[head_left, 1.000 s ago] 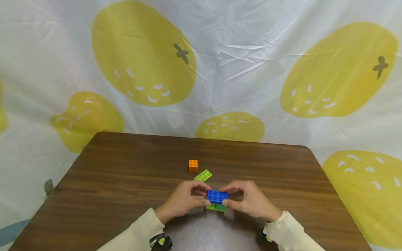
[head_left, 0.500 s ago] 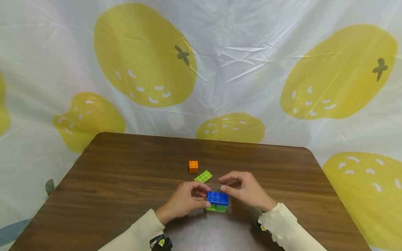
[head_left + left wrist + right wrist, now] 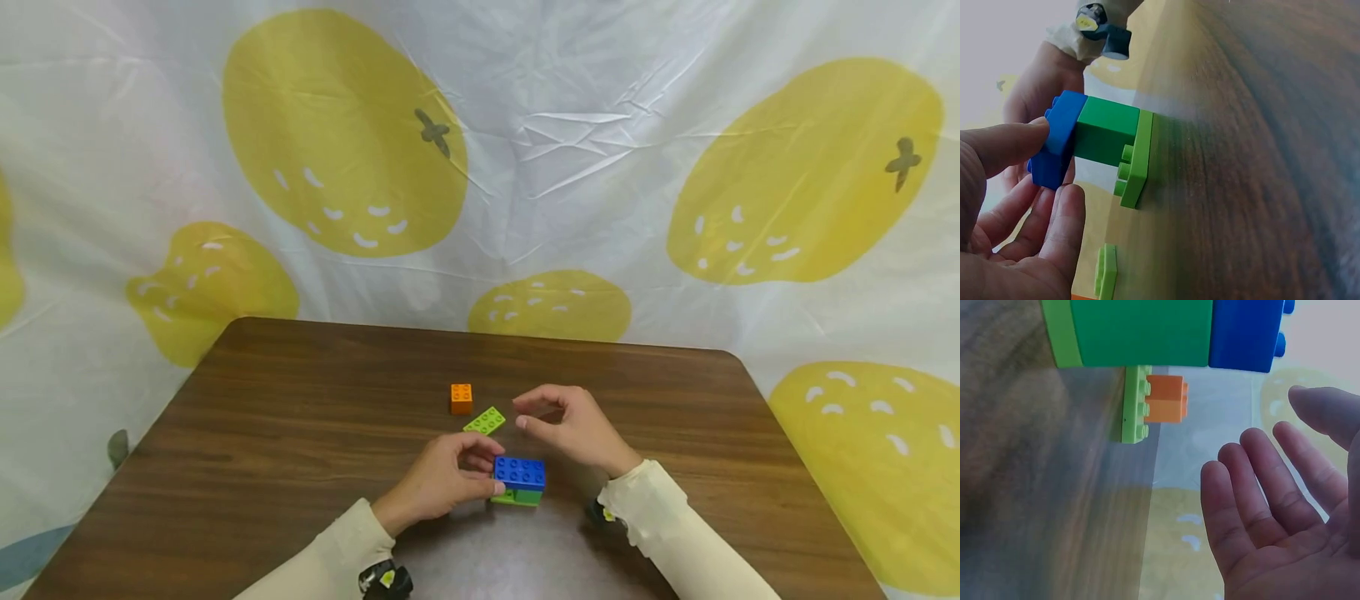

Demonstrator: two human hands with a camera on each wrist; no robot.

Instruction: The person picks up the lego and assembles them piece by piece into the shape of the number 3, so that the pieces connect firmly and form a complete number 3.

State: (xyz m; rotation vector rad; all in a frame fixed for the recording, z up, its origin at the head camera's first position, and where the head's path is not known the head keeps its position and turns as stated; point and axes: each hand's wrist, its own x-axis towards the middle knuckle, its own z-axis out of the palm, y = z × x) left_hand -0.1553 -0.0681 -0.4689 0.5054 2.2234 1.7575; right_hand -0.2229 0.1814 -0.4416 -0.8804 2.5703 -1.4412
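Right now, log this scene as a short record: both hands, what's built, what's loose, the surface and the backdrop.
Left hand: pinches the left end of the blue 2x4 brick
Right hand: holds nothing, fingers relaxed
Built, top to bottom: blue 2x4 brick, green brick, lime-green base plate
Loose: lime-green 2x4 plate; orange 2x2 brick beyond it
Surface: brown wood-grain table
Backdrop: white cloth with yellow fruit prints

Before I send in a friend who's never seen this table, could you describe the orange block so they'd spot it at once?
On the brown table, look past the blue-topped stack to the loose green brick. Just beyond it, slightly left in the head view, sits the orange block: the only orange brick, with four studs on top.
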